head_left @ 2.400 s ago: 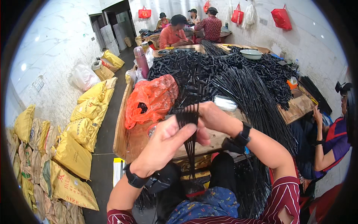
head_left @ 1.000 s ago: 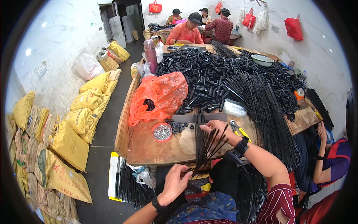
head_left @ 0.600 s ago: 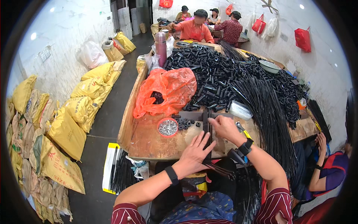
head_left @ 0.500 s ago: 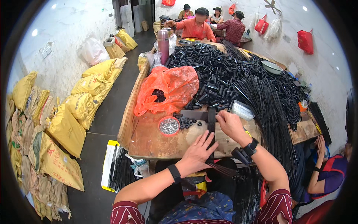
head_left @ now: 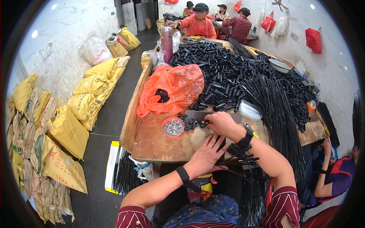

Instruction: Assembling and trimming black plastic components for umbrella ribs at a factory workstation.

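Observation:
My left hand (head_left: 205, 155) lies at the table's near edge, fingers stretched over a bundle of thin black rods (head_left: 243, 158) and pressing on it. The rods' near ends fan out past the thumb toward my right forearm. Just beyond it, my right hand (head_left: 224, 124) is bent with its fingertips pinched together, beside several small round black pieces (head_left: 191, 124). Whatever is between those fingertips is too small and dark to name. A red-rimmed bowl (head_left: 163, 133) of small silvery metal parts stands left of the pieces. Behind my right hand lies a flat dark bar (head_left: 195, 115).
An orange plastic bag (head_left: 171, 89) and a heap of black tubular parts (head_left: 220, 68) cover the far table. Long black rods (head_left: 272, 102) and a clear plastic box (head_left: 249, 110) lie rightward. A purple flask (head_left: 166, 43) stands far left. Yellow sacks (head_left: 68, 131) line the floor; co-workers sit beyond and right.
My right hand has moved left and slightly nearer, to the small round pieces. The dark bundle that stood up past my left fingers no longer shows there; its near ends now spread rightward.

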### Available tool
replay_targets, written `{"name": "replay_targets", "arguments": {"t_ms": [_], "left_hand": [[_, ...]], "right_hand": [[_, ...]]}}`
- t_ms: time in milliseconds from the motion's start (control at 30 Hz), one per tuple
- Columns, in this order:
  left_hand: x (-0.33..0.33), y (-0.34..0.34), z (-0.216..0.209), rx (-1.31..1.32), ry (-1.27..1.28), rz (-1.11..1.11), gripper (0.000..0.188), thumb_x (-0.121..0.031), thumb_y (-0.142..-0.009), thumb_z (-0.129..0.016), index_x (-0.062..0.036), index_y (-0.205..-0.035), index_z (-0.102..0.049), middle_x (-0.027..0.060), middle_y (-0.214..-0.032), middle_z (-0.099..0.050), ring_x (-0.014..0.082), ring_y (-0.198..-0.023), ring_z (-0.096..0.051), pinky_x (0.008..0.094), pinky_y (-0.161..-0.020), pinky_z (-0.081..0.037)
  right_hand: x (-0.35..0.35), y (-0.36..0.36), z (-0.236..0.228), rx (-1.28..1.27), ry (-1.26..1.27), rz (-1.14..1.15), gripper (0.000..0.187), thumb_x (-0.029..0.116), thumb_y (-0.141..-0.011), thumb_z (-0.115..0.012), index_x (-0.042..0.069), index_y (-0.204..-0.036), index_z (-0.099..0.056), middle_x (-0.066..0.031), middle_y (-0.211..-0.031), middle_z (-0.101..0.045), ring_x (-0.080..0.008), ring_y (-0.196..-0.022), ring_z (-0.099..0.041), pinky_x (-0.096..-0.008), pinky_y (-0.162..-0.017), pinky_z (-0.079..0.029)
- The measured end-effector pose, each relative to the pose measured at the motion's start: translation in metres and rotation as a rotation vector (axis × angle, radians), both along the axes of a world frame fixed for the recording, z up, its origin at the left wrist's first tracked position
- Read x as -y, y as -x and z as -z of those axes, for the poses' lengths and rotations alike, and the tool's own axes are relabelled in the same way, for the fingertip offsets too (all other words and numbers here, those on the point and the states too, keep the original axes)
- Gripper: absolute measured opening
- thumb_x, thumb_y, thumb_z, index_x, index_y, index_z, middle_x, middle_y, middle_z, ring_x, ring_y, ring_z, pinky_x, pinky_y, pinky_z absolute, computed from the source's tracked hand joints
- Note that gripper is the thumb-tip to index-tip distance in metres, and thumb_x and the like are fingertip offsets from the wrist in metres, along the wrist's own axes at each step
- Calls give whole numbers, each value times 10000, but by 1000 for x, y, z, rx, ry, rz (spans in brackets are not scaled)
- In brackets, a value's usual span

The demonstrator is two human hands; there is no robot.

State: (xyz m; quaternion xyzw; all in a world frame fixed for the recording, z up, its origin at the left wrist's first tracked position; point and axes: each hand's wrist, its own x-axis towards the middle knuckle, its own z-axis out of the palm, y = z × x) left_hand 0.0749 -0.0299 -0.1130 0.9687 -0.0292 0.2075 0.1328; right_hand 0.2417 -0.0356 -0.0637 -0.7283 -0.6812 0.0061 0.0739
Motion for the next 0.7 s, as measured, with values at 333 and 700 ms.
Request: {"name": "replay_targets", "arguments": {"t_ms": [333,700], "left_hand": [[-18,21,-4,-80,58,-54,825,-550,-713,-697,-68,-1338,-455,248,-1466,-278,426,-1375,-215,450,-1130,-228],[-13,23,-17,-98,-40,-56,898,-580,-753,-660,-23,-1391,-359,266,-1435,-310,434,-1348,-265,463,-1127,-231]], "right_hand": [[33,-45,-23,-143,-408,174,167,153,-799,-620,33,-894,-686,-174,-851,-666,-340,-805,-643,-418,-723,-511],[87,-146,3,118,-238,458,146,136,-754,-598,77,-802,-723,-192,-759,-659,-343,-755,-653,-433,-702,-520]]}}
